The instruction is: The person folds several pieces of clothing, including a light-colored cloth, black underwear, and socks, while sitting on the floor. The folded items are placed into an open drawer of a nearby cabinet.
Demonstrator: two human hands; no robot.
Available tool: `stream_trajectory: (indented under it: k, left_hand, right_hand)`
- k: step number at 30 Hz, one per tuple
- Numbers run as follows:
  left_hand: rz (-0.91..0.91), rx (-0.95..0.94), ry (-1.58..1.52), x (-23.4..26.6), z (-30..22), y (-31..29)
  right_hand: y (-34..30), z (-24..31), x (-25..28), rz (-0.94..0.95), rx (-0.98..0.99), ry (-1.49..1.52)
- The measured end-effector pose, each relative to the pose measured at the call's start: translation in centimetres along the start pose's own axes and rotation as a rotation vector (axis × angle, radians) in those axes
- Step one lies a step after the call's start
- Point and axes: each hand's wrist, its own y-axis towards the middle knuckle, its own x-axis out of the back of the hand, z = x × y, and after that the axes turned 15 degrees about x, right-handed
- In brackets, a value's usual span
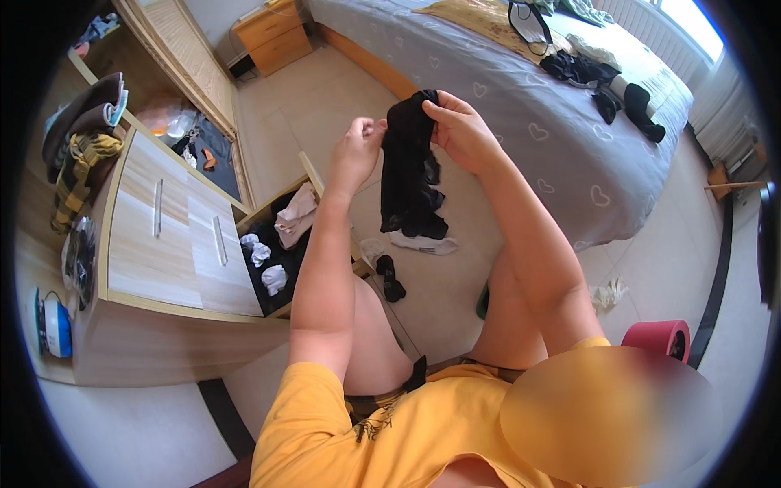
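Note:
Both my arms reach forward over my knees, with a limp black garment (407,167) hanging between my hands. My left hand (355,154) is closed, its curled fingers at the garment's upper left edge. At the top right corner, my right hand (464,134) pinches the cloth between thumb and fingers. The garment's lower edge looks uneven, and its exact kind cannot be made out. Beneath it on the floor lies a white sock (423,243). Closer to my legs are a black sock (391,281) and a small whitish cloth (372,250).
To the left, a pulled-out drawer (306,168) holds white balled socks and a pale pink cloth (296,215), beside a wooden cabinet (146,220). A bed (488,89) with dark clothing (582,70) stands ahead right. A red round object (655,335) is near my right side.

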Motion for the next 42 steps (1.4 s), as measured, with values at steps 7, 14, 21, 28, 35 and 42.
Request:
stream_trajectory:
  k: [7, 14, 21, 28, 35, 42]
  left_hand:
    - [0.587, 0.062, -0.432, 0.5, -3.0, -2.5]
    - [0.308, -0.287, -0.031, -3.6, -0.9, -1.3]
    - [0.097, -0.059, -0.470, -2.0, -2.5, -0.5]
    - [0.266, -0.162, -0.386, -1.2, -4.7, -2.0]
    - [0.477, -0.135, -0.593, -1.1, -4.2, -1.5]
    - [0.697, -0.026, -0.316, -1.0, -2.8, -1.8]
  right_hand:
    - [0.7, 0.5, 0.8, -0.205, 0.106, 0.134]
    - [1.7, 1.7, 3.4, -0.366, 0.200, 0.198]
    - [-0.1, 5.2, 3.9, -0.277, -0.012, -0.769]
    - [-1.1, 1.5, 3.8, 0.354, 0.541, -1.284]
    - [-0.3, -1.1, 2.1, 0.214, 0.276, -1.015]
    - [0.6, 1.7, 2.9, -0.148, 0.270, -0.431]
